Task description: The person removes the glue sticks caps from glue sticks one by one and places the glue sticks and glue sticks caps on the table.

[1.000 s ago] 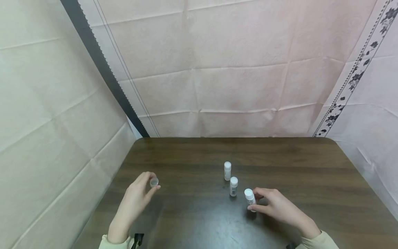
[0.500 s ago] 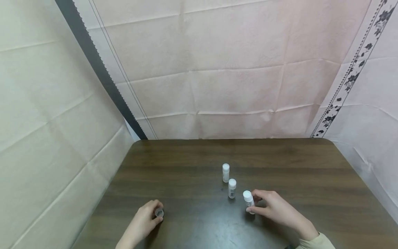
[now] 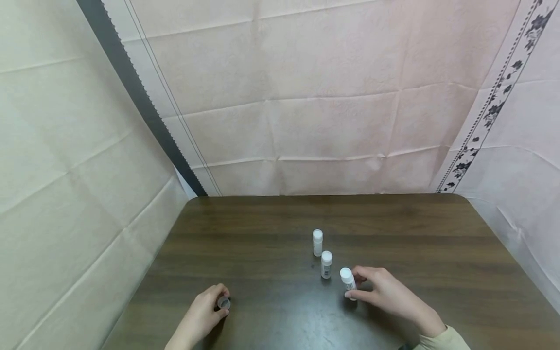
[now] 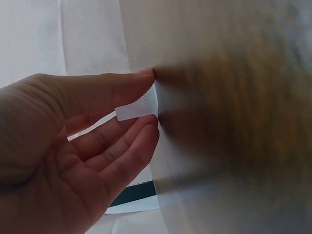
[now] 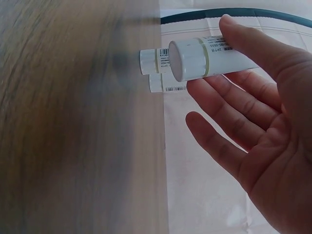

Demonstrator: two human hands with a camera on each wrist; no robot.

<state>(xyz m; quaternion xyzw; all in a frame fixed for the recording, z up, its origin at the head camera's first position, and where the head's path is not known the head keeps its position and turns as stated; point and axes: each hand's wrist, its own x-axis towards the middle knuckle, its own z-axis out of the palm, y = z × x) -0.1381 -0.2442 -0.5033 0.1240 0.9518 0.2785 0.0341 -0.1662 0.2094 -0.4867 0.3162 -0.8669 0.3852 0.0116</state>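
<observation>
White-capped, one bottle [image 3: 349, 283] tilts as our right hand [image 3: 387, 294] pinches its side, perhaps leaving the cap [image 3: 345, 272] free, near two upright bottles [image 3: 326, 266]. With our left hand [image 3: 202, 311] we pinch a clear cup [image 3: 224, 303] at the table [image 3: 262, 243] between thumb and fingers, probably to steady it.

Bare hands [image 3: 387, 291], one pale yellow-green sleeve [image 3: 446, 339] (something dark [image 3: 407, 346] beside it)

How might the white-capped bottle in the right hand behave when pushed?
The bottle could tip easily, being tall and narrow. Its round body may roll if laid down. Its undented walls look fairly stiff.
</observation>
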